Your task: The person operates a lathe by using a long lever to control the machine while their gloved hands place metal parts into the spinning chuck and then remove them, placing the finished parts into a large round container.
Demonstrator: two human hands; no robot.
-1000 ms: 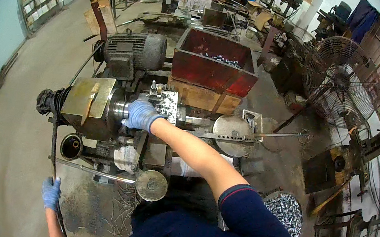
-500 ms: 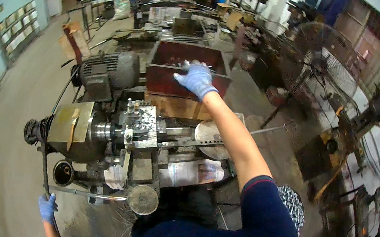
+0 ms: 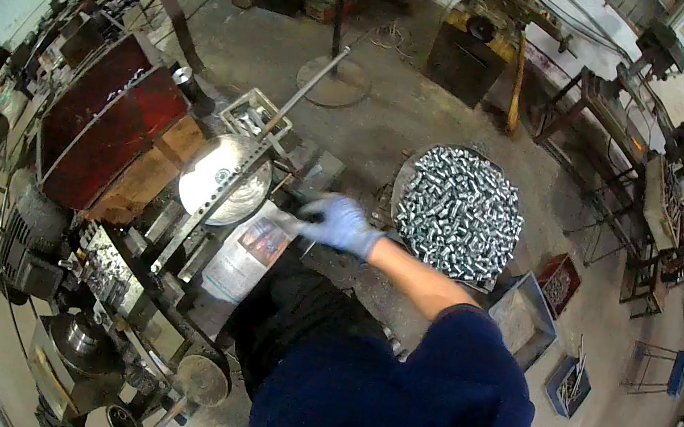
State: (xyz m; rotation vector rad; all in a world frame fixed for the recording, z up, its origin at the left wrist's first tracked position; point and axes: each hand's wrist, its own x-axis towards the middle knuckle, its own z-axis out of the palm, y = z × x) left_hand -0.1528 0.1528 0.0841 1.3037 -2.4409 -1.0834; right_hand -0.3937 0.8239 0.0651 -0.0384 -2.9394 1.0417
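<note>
My right hand (image 3: 346, 227), in a pale blue-grey glove, hangs over the floor between the machine and a round container piled with short shiny metal pieces (image 3: 460, 211). Its thumb and fingers look apart, somewhat blurred, and I see nothing held in them. A printed paper sheet (image 3: 242, 260) lies on the machine just left of the hand. Beyond that sheet sits a shiny round metal disc (image 3: 223, 194), crossed by a bar with a row of holes (image 3: 212, 208). My left hand is out of view.
A red metal box (image 3: 155, 114) stands on wood (image 3: 145, 176) beyond the machine. A dark motor (image 3: 35, 239) is at the left. On the right are a blue-grey bin (image 3: 534, 322), a small red tray (image 3: 559, 282) and a blue box of rods (image 3: 568, 387). A fan stand (image 3: 338, 23) rises ahead.
The view has swung right and down. My right hand has left the red box and moved back toward the pile of metal pieces. My left hand, earlier on a long lever, has gone out of view.
</note>
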